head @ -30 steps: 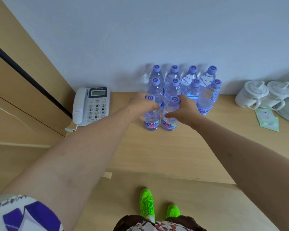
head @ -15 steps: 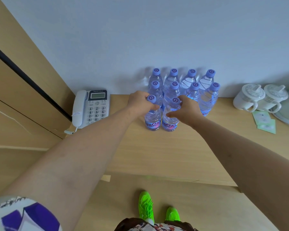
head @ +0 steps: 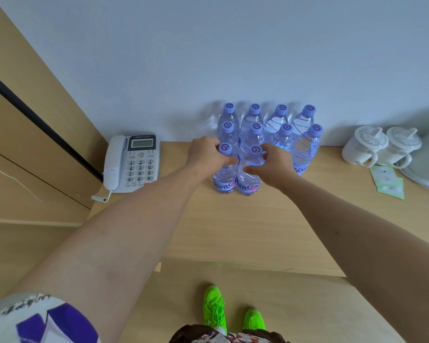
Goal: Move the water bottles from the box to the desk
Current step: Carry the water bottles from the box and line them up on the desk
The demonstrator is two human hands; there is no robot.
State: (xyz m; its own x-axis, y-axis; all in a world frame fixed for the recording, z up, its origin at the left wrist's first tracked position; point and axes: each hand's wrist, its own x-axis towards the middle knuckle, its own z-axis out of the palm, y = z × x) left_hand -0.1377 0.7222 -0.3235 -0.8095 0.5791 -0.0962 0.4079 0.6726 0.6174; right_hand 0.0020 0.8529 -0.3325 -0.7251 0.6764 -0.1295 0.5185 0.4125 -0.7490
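A: Head view — where do the two front bottles stand, taking the telephone (head: pixel 131 163) as the mark?

B: Both are upright on the desk (head: pixel 233 224), just to the right of the telephone, touching each other, in front of two rows of four bottles (head: pixel 270 125) against the wall. The left front bottle (head: pixel 224 178) is the nearer one to the telephone; the right front bottle (head: pixel 249 179) stands beside it.

A: And the grips?

B: The left hand (head: pixel 206 154) is wrapped round the neck and shoulder of its bottle, and the right hand (head: pixel 274 163) is curled round the other's — each closed on plastic, just under the cap.

A: So what does letting go turn on?

B: I'd judge each hand lies on the outer side of its bottle, long axes vertical; each should open outward, away from the pair. The box isn't visible.
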